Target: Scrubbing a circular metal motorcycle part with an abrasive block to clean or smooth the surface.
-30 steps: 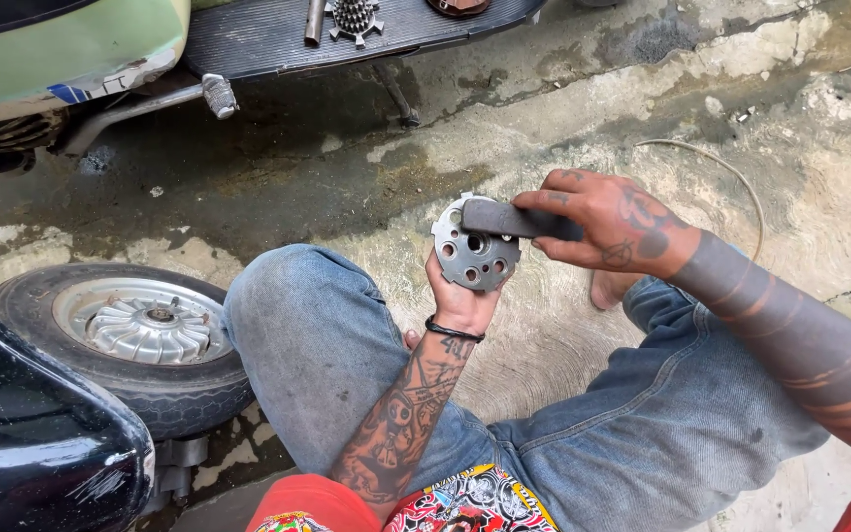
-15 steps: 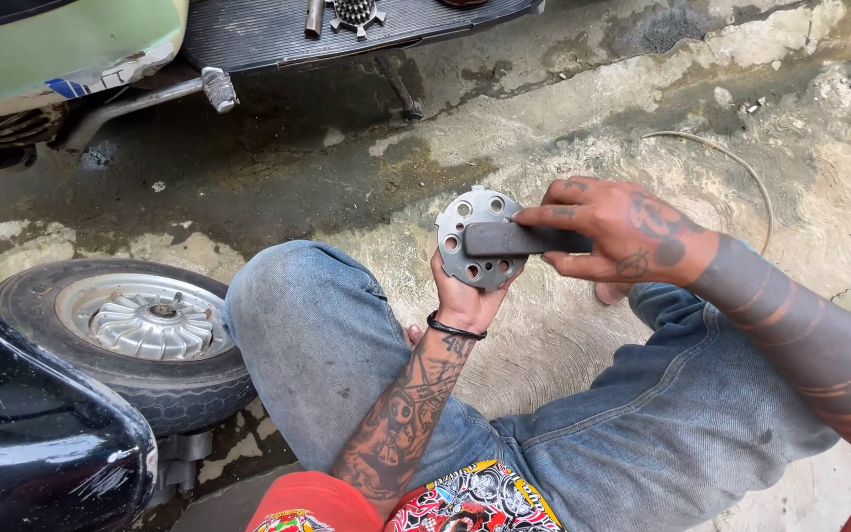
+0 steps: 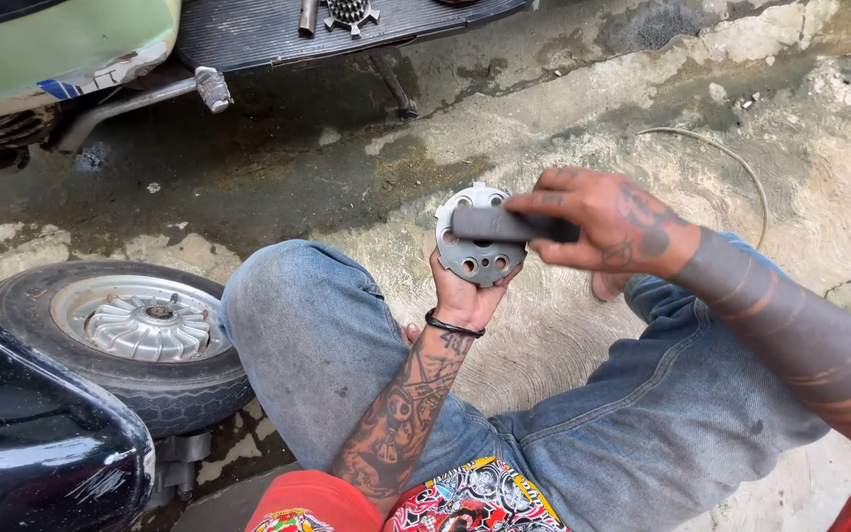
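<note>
My left hand point(image 3: 467, 294) holds up a round grey metal plate point(image 3: 481, 255) with several holes, gripping it from below. My right hand point(image 3: 603, 222) grips a dark grey rectangular block point(image 3: 504, 225) and presses it flat across the upper face of the plate. Both hands are raised above my bent knees in blue jeans point(image 3: 317, 335). The block covers the plate's middle.
A small scooter wheel point(image 3: 125, 330) with a silver rim lies at the left beside a black body panel point(image 3: 32, 443). A green scooter point(image 3: 61, 44) with a black footboard point(image 3: 347, 30) carrying a toothed metal part point(image 3: 350, 12) stands at the top. A thin cable point(image 3: 731, 163) curves over wet concrete.
The plate and both hands have shifted slightly up and right in view. The block has slid across the plate's face, now lying higher on it.
</note>
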